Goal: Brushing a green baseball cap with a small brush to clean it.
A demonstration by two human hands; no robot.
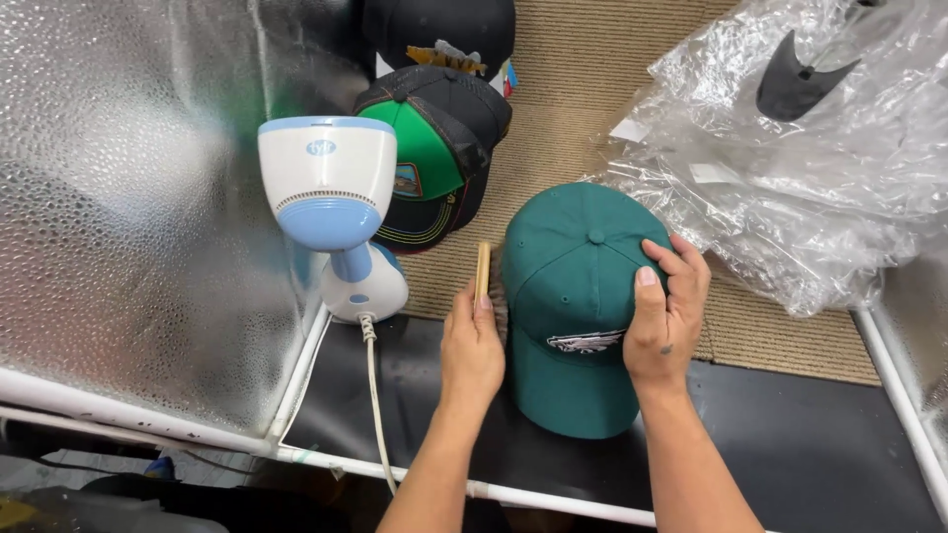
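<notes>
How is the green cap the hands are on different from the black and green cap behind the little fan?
The green cap is one solid dark green; the black and green cap has a bright green front panel and black sides. The green cap lies in the open between the left hand and right hand; the black and green cap sits untouched, partly hidden by the white and blue fan. Both have a patch on the front.
</notes>
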